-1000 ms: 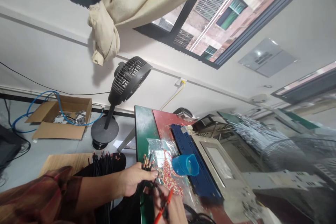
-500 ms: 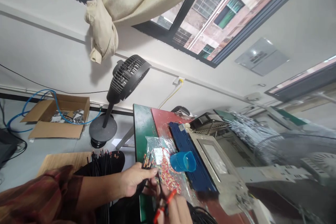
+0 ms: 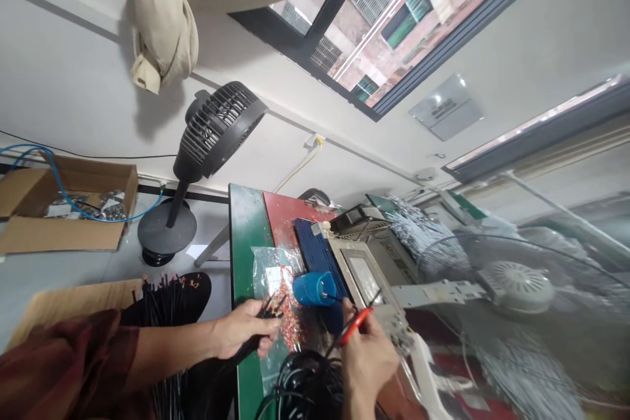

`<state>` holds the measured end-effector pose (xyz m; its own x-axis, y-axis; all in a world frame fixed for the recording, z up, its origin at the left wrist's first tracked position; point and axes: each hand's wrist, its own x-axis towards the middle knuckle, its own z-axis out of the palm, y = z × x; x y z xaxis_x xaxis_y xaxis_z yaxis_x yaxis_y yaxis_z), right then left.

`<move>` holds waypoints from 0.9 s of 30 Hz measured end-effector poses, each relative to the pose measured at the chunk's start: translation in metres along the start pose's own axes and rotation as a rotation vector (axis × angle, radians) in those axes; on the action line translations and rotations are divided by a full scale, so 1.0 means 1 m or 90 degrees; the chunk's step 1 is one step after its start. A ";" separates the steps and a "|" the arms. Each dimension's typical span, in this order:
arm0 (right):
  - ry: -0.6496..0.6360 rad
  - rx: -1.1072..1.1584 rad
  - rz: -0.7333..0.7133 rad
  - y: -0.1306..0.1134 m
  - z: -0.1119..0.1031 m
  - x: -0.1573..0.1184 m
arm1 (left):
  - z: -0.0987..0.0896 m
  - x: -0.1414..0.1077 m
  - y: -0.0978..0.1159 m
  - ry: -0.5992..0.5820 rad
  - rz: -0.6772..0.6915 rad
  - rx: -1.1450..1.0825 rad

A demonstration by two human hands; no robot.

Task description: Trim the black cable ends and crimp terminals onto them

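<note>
My left hand (image 3: 249,328) is closed around a bunch of black cables (image 3: 246,349), their stripped ends showing coloured wires past my thumb. To its right, my right hand (image 3: 367,354) grips red-handled pliers (image 3: 357,326), jaws pointing down and left. A thin black cable (image 3: 333,298) runs from its fingertips toward the blue cup (image 3: 315,289). Between the hands lies a clear plastic bag (image 3: 268,275), strewn with many tiny red and yellow bits (image 3: 290,321). Coiled black cables (image 3: 305,380) lie below, close to the right wrist.
More black cables (image 3: 160,315) with stripped ends rest on the left near a wooden board (image 3: 73,302). A blue tray (image 3: 315,249) and a beige machine (image 3: 364,275) stand behind the cup. A caged fan (image 3: 516,289) is at the right, a black pedestal fan (image 3: 216,131) beyond the table.
My right hand has moved right, away from my left hand, with the pliers and a thin cable near the cup. The view has shifted right, bringing coiled cables into sight.
</note>
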<state>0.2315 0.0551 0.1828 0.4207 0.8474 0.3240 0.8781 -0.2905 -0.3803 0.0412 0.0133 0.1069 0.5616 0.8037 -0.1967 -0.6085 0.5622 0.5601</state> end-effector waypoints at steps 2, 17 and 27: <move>-0.014 -0.029 -0.003 0.001 0.009 0.003 | -0.002 0.003 -0.004 0.007 0.025 0.074; -0.098 -0.141 -0.056 -0.008 0.016 0.004 | -0.001 0.011 -0.007 0.089 -0.041 0.256; -0.054 0.012 0.022 0.012 -0.034 0.043 | 0.003 0.011 -0.005 0.120 -0.066 0.318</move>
<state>0.2677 0.0735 0.2215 0.4297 0.8715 0.2361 0.8583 -0.3130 -0.4066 0.0524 0.0189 0.1037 0.4661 0.7956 -0.3870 -0.1886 0.5167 0.8351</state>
